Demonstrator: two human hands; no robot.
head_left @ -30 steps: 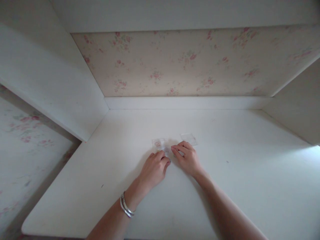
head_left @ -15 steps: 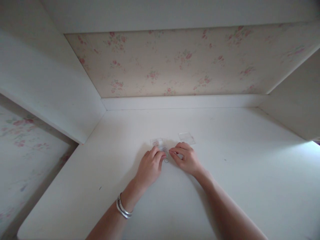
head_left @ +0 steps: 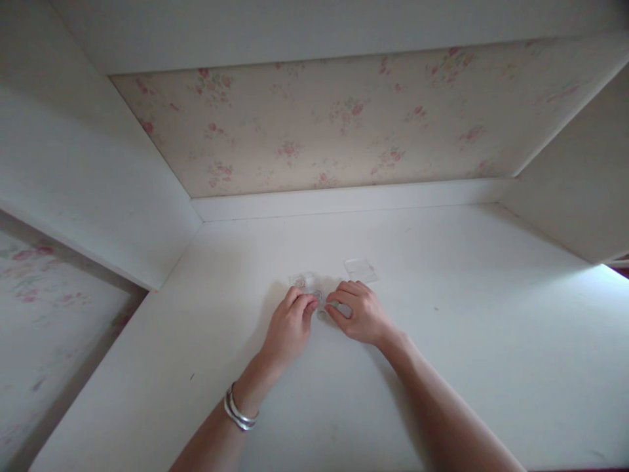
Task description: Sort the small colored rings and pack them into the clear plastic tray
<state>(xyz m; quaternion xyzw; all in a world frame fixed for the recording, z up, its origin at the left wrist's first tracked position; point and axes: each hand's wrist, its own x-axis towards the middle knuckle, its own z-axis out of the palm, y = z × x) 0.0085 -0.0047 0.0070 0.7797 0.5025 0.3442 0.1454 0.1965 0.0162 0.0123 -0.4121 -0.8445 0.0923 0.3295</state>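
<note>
My left hand [head_left: 289, 322] is closed in a pinch above the white desk, a silver bracelet [head_left: 238, 410] round its wrist. Facing it from the right, my right hand [head_left: 358, 313] also pinches, with a faint pale, greenish thing showing by its fingertips. What either hand holds is too small to name. A small thin ring [head_left: 321, 315] lies on the desk just below the gap between the fingertips. Beyond the left fingers is a clear plastic packet [head_left: 302, 282] with something reddish in it. A flat clear plastic case or sleeve [head_left: 361, 269] rests beyond the right hand.
The white desktop [head_left: 442, 373] spreads around both hands. A white side panel [head_left: 122, 177] bounds it on the left, another panel [head_left: 565, 170] on the right, and floral wallpaper [head_left: 314, 124] at the back. A small dark mark [head_left: 192, 377] shows on the left.
My fingertips have come slightly closer together, the right hand moving toward the left one. The whole view has shifted and tilted a little; the packet and the clear case keep their places on the desk.
</note>
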